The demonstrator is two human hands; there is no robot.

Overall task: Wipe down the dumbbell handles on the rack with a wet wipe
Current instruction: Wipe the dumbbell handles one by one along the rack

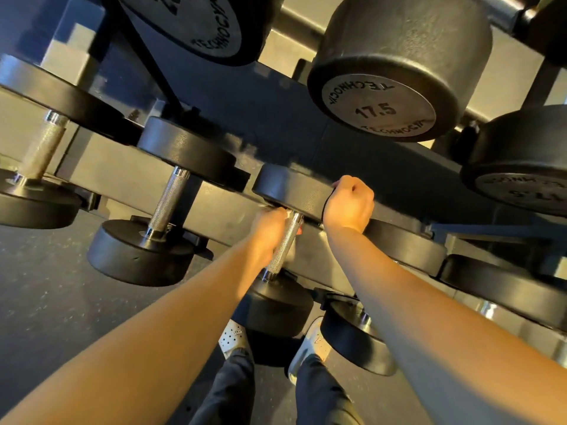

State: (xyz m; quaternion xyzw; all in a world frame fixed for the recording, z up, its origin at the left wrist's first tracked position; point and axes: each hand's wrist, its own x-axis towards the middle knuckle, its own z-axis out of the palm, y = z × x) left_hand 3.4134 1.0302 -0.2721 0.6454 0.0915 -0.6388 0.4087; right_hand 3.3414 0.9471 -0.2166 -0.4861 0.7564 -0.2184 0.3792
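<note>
Wipe [287,214] mostly hidden, a pale scrap under the left grip [270,233], which is clamped round the knurled handle [283,251]; dumbbell lies on the lower rack [214,207]; right grip [349,205] curled against its far head [294,188], hold unclear.

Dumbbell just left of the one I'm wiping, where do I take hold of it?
Probably best to wrap the knurled steel handle at its middle, coming from above. It runs front to back between two wide black heads that block both ends, and only the bar looks slim enough to close fingers round.
</note>
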